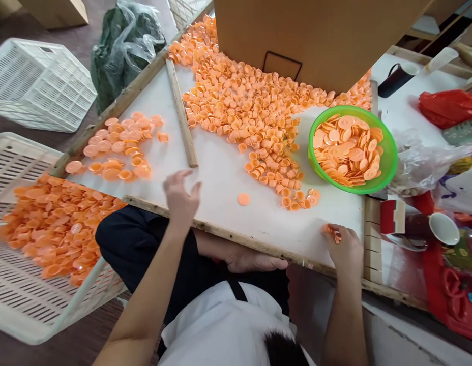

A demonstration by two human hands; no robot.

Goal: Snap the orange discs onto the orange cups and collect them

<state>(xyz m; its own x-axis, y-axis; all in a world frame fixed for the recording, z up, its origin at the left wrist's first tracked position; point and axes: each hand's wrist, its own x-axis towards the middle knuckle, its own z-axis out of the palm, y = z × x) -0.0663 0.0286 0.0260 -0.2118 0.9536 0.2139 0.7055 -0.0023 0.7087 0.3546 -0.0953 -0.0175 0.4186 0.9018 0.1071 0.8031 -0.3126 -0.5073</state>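
Note:
My left hand hovers over the white tabletop, fingers apart and holding nothing. To its left lies a loose group of orange lidded cups; one piece near the hand is blurred. My right hand pinches a small orange plastic piece near the front right edge; fingers partly hide its shape. Between my hands, a single flat orange disc rests on the table. Beyond it spreads a heap of small orange cups. A green bowl full of orange discs stands beyond my right hand.
A wooden strip divides the table; a wooden rail edges its front. A cardboard box stands over the heap. At left, a white crate holds orange pieces. Mugs and bags crowd the right side.

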